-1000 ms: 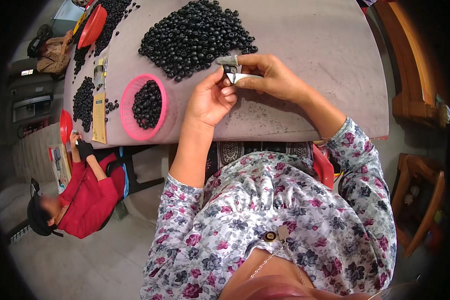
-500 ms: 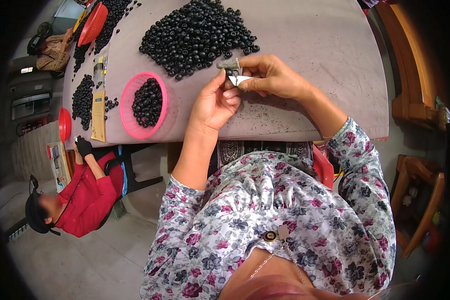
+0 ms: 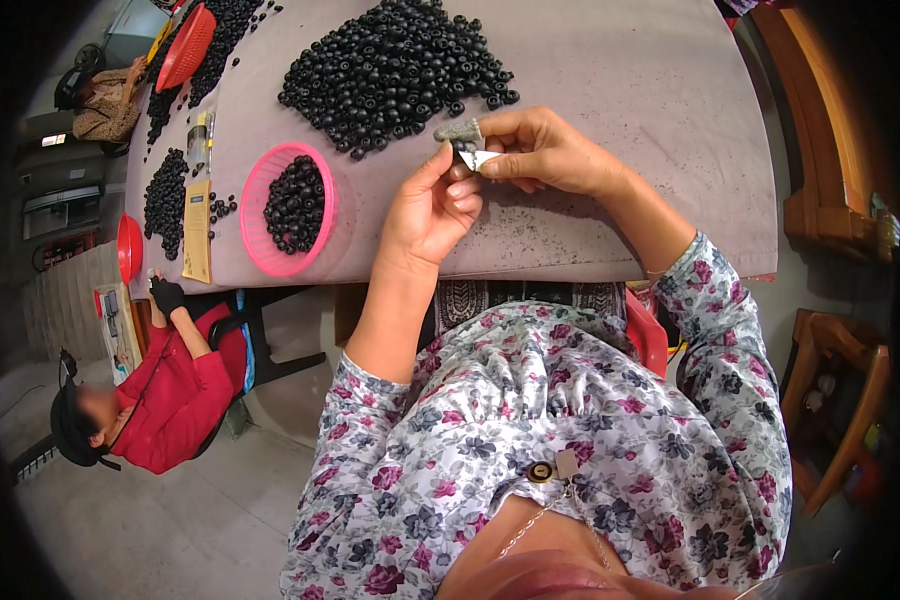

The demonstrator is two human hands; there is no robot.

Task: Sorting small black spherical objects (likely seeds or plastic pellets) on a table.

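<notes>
My left hand [image 3: 422, 215] pinches a small black bead [image 3: 460, 146] between thumb and fingertips. The fingers partly cover it. From the right, my right hand [image 3: 560, 155] meets it, gripping a small folded white piece [image 3: 477, 159], possibly paper, pressed close to the bead. A grey fabric cover [image 3: 458, 131] sits over my right index fingertip. Just beyond both hands lies a large pile of black beads [image 3: 390, 75]. To the left of my left hand stands a pink plastic basket [image 3: 332, 205] with black beads inside.
Dark specks dot the cloth-covered table [image 3: 610, 225] below my hands. Farther left are more black beads [image 3: 165, 200], a tan packet [image 3: 197, 235] and a red basket [image 3: 188, 48]. A person in red [image 3: 185, 390] sits at the table's left side, hands near its edge.
The white piece has shifted and tilted slightly at the bead. My right fingers have moved a little, while my left hand has stayed almost in place.
</notes>
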